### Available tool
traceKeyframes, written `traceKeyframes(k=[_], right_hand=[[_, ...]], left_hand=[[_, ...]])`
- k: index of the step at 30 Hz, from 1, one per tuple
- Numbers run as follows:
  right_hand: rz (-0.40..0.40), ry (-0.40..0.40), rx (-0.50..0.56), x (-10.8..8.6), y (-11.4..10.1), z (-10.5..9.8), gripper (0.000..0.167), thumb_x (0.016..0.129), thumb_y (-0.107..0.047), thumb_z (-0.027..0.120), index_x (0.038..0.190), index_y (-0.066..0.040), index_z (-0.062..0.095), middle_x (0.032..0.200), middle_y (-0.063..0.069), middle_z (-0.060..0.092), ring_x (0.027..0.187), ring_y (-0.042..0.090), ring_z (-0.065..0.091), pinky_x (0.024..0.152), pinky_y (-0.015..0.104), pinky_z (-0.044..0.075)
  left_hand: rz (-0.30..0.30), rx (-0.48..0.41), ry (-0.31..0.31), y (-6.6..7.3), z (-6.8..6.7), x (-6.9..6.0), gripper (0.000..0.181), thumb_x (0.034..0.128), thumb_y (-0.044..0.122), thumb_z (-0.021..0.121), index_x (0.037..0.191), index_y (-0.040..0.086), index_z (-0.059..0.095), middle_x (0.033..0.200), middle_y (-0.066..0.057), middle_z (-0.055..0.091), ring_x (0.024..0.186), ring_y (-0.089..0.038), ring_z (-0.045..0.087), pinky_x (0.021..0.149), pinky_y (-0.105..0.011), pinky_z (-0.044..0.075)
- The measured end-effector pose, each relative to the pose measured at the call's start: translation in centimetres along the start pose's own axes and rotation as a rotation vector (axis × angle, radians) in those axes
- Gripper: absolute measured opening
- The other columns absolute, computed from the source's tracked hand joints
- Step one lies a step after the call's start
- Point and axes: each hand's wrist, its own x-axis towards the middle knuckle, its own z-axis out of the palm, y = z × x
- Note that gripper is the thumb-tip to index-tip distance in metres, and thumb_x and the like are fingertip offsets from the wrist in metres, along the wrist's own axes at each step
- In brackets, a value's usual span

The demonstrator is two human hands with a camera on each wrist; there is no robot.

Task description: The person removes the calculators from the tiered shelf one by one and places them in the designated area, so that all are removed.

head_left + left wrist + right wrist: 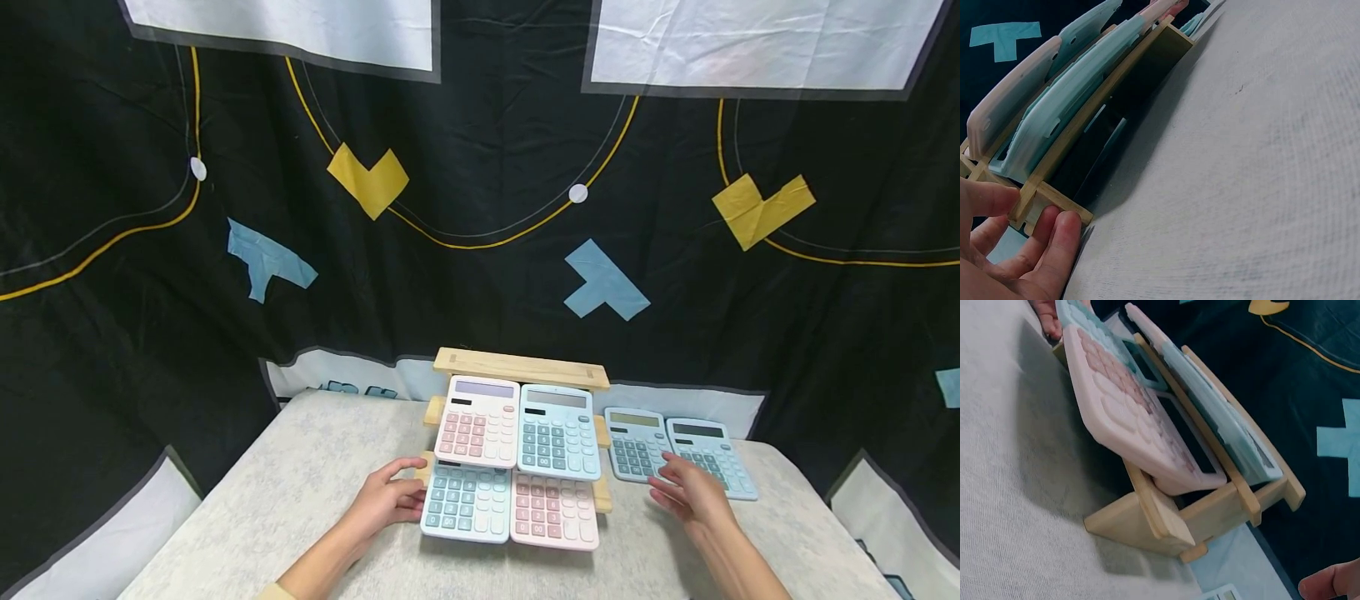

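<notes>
A wooden rack (521, 367) holds calculators tilted back in two rows. Its upper row has a pink-and-white calculator (478, 400) and a light blue one (557, 417); the lower row has a light blue one (491, 508) and a pink one (576, 517). My left hand (388, 502) grips the rack's left end, with thumb and fingers on its wood in the left wrist view. Over two light blue calculators, a nearer-left one (636, 422) and a right one (731, 467), hovers my right hand (696, 490), fingers loosely bent. Whether it touches them is unclear.
The table (300, 467) has a pale mottled cover. Behind it hangs a black cloth (480, 292) with blue and yellow tape pieces and white panels. White cloth (300, 377) shows along the table's back edge.
</notes>
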Motion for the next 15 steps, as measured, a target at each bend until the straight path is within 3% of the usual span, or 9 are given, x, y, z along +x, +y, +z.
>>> traceKeyframes(k=[10,15], right_hand=[[-0.021,-0.09,-0.022,-1.3,-0.5,0.4,0.057,0.103,-0.017,0.037,0.156,0.001,0.028,0.153,0.034,0.032,0.094,0.018,0.073,0.085,0.032,0.06],[-0.011,-0.107,-0.018,-1.8,-0.7,0.7,0.057,0.102,-0.014,0.036,0.157,0.0,0.027,0.154,0.033,0.031,0.091,0.017,0.073,0.085,0.034,0.06]], left_hand=[[-0.004,-0.009,-0.006,0.3,0.1,-0.2,0.047,0.097,0.014,0.06,0.141,0.001,0.05,0.094,-0.014,0.072,0.078,-0.021,0.069,0.075,-0.04,0.061],[-0.003,-0.01,-0.008,0.3,0.0,-0.3,0.047,0.097,0.013,0.059,0.141,0.001,0.05,0.094,-0.014,0.072,0.078,-0.021,0.069,0.074,-0.039,0.061]])
